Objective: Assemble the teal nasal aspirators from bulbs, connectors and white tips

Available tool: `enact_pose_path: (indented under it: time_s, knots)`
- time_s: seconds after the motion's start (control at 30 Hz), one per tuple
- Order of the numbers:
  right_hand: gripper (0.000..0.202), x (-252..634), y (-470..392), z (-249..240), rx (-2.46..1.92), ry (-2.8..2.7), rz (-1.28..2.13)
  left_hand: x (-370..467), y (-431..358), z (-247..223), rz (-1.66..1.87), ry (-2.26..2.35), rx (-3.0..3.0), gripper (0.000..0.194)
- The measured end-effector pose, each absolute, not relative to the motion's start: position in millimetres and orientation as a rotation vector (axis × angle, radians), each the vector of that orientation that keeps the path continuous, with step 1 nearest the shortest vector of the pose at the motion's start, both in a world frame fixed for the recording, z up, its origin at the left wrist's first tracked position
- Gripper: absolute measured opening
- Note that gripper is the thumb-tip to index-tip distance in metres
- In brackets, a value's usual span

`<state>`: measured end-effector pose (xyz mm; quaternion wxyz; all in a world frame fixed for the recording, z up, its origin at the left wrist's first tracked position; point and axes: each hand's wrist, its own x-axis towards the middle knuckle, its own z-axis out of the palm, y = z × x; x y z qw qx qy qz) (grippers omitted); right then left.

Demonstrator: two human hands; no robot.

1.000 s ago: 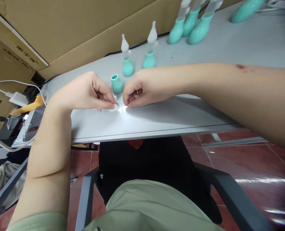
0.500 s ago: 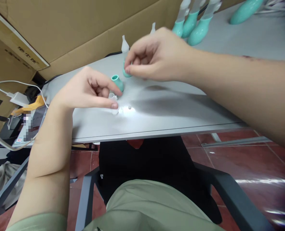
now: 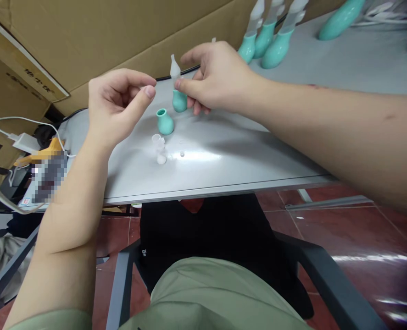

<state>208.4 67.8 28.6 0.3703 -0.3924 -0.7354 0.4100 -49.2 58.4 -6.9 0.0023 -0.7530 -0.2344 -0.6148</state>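
Note:
A nasal aspirator, with a teal bulb and a frosted pointed tip, stands upright on the table. My right hand is beside it, fingers spread; the thumb tip overlaps its middle, and I cannot tell whether it touches. My left hand hovers to the left, thumb and index fingertips brought together; anything between them is too small to make out. Below stands a loose teal bulb with its round mouth uncovered. Nearer the front edge are a clear plastic part and a tiny pale piece.
Several assembled aspirators stand at the back right, partly behind my right hand. Another teal bulb lies farther right. Cardboard lines the back edge. White cables and a charger are at the left.
My left hand has lifted up and back from the clear part, which now stands uncovered. My right hand has shifted slightly left and its index finger has stretched out.

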Motion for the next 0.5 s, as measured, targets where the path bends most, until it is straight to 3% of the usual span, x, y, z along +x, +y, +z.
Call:
enact_pose_path:
  time_s: [0.1,0.13,0.2,0.27,0.33,0.5]
  knots:
    - [0.019,206,63,33,-1.075,-1.906,1.025,-44,47,-3,-1.858,-0.798,-2.36,0.061]
    - [0.016,207,61,35,-1.084,-1.916,1.012,-43,41,1,-1.829,-0.851,-2.372,0.068]
    - [0.027,208,58,37,-1.082,-1.944,0.986,-41,28,10,-1.545,-1.235,-2.531,0.068]
    - [0.03,209,56,37,-1.073,-1.984,0.962,-42,19,21,-1.465,-1.413,-2.525,0.083]
    - [0.029,210,56,38,-1.078,-2.024,0.938,-44,15,31,-1.343,-1.504,-2.6,0.092]
    - [0.022,207,63,33,-1.124,-2.169,0.858,-39,12,46,-0.826,-1.58,-2.991,0.091]
